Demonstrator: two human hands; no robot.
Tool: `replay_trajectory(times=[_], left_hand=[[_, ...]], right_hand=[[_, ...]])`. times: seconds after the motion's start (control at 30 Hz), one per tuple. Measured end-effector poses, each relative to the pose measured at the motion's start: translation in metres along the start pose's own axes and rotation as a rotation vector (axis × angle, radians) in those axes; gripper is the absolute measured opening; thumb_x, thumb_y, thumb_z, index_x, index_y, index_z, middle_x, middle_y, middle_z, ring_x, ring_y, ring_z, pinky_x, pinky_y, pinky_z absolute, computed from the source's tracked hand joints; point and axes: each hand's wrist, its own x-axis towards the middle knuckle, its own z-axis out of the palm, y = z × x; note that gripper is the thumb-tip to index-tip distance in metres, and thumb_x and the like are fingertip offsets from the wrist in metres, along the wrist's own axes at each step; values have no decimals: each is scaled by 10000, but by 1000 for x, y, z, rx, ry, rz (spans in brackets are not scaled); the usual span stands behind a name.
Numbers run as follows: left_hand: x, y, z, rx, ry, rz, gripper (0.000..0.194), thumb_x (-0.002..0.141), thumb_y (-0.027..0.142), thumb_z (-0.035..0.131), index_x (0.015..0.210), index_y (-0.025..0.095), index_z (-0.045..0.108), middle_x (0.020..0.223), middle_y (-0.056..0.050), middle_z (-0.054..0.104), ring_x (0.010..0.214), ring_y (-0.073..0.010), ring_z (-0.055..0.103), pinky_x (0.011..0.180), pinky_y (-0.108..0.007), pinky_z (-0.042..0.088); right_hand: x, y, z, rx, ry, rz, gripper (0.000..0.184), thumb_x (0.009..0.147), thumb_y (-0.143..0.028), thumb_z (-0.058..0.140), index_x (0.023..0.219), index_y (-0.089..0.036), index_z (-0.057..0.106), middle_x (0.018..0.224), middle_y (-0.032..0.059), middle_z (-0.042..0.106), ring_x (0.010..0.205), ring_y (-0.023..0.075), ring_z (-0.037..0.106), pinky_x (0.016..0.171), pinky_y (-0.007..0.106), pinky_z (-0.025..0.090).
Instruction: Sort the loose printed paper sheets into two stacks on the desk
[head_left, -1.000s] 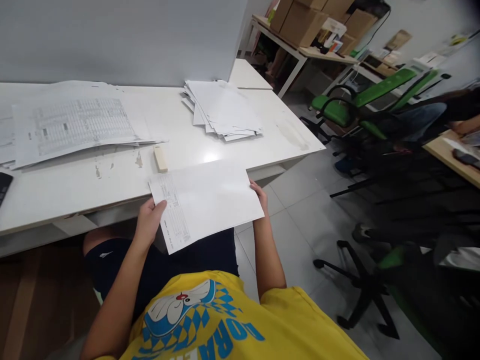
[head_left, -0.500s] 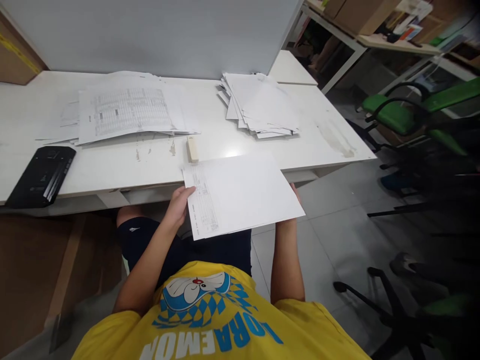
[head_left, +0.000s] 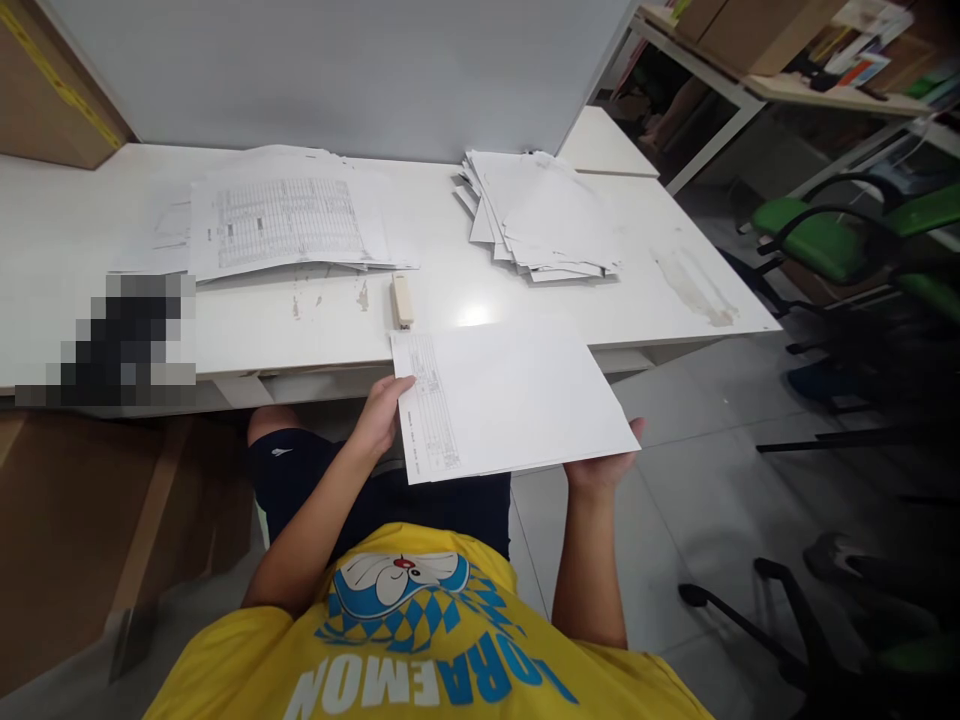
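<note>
My left hand (head_left: 382, 415) is closed on the left edge of some sheets of paper (head_left: 517, 400), its thumb on top over a strip of printed table. The rest of the top side is blank white. My right hand (head_left: 604, 470) holds up the sheets from beneath at the near right corner; its thumb shows past the edge and its other fingers are hidden. Just beyond the sheets' far left corner, a cream stapler (head_left: 403, 300) lies on the white table (head_left: 442, 225).
A spread pile of printed sheets (head_left: 289, 220) lies at the back left, an uneven paper stack (head_left: 547, 215) at the back right. A grey partition (head_left: 337, 80) stands behind. A pixelated dark object (head_left: 124, 340) is at the left. Green chairs (head_left: 814, 240) stand to the right.
My right hand has shifted toward me along the sheets' right edge, so more of its palm and wrist shows. The whole view has moved slightly; my left hand keeps its hold.
</note>
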Motion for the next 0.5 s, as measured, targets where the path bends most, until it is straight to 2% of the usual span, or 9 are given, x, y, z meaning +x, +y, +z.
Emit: replay_trajectory(times=[0.17, 0.27, 0.4, 0.5], left_hand=[[4, 3, 2, -25, 10, 8, 351, 517, 363, 843, 727, 112, 716, 763, -104, 751, 775, -271, 724, 649, -296, 531], [6, 3, 3, -39, 12, 7, 357, 525, 361, 839, 744, 104, 724, 780, -111, 756, 783, -277, 726, 684, -317, 550], [8, 1, 2, -59, 24, 25, 342, 540, 347, 840, 758, 109, 724, 813, -114, 764, 820, -283, 731, 753, -342, 571], [11, 1, 2, -60, 5, 35, 344, 553, 357, 851, 765, 118, 722, 821, -116, 764, 856, -294, 734, 796, -364, 577]], right_hand=[[-13, -6, 16, -35, -72, -74, 603, 806, -728, 570, 1195, -290, 713, 1322, 34, 666, 1317, 281, 560, 1093, 452, 461], [-20, -6, 24, -45, -122, -78, 712, 778, -805, 544, 1253, -293, 684, 1345, 43, 651, 1356, 282, 523, 1118, 456, 439], [-35, 1, 27, -102, -260, -13, 838, 665, -889, 581, 1252, -299, 680, 1351, 60, 648, 1371, 296, 509, 1113, 458, 448], [-54, 15, 34, -224, -294, 113, 777, 611, -761, 757, 1223, -290, 684, 1247, 81, 704, 1272, 317, 592, 1040, 490, 508]])
